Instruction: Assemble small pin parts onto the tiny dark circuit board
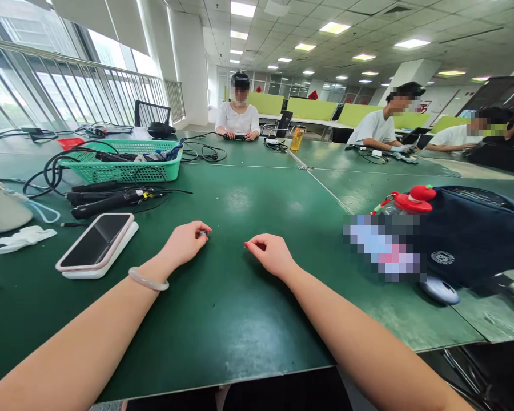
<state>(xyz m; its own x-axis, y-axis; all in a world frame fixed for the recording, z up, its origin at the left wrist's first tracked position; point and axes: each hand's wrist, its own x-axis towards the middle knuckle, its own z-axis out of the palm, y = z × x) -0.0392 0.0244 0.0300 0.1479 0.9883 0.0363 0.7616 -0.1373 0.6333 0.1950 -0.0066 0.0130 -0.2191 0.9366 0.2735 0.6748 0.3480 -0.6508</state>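
Observation:
My left hand (185, 244) rests low over the green table (240, 308), its thumb and fingertips pinched on a small, shiny, dark piece (203, 233) too little to name. A pale bangle (148, 279) circles that wrist. Across a short gap, my right hand (272, 254) is curled with thumb and fingers together, at table height. Whatever its fingertips hold, if anything, is hidden. Left of my left hand, a phone (96, 242) with a pink edge lies on a white box (124, 242).
A green basket (124, 170) of cables and tools stands at back left, black-handled tools (107, 202) before it. White gloves (23, 238) lie far left. On the right are a dark blue bag (475, 234), a mouse (439, 289) and a red-lidded bottle (411, 201). Several people sit beyond.

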